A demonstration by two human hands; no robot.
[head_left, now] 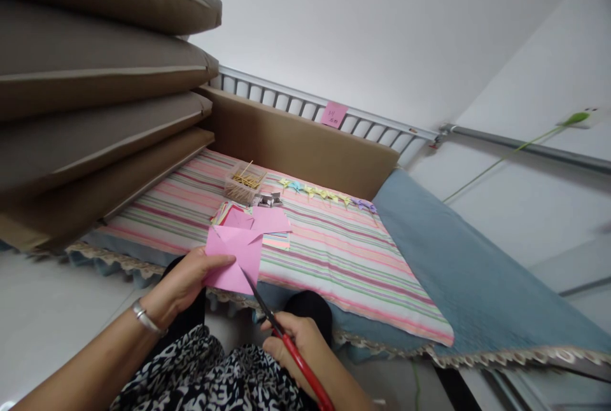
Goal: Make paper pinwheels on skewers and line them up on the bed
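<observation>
My left hand [187, 280] pinches a square of pink paper [235, 258] by its left edge and holds it up over the bed's edge. My right hand [296, 339] grips red-handled scissors [286, 344] whose dark blades touch the paper's lower right corner. A silver bracelet [143, 317] sits on my left wrist. Just beyond the held sheet, a pile of coloured paper squares [260, 223] lies on the striped cloth [344, 252].
A clear box of wooden sticks [244, 183] and small metal clips [270, 200] sit behind the pile. A row of small folded paper shapes [327, 195] lines the brown cardboard panel [296, 140]. Stacked brown cushions [95, 80] loom left. A blue blanket [458, 271] lies right.
</observation>
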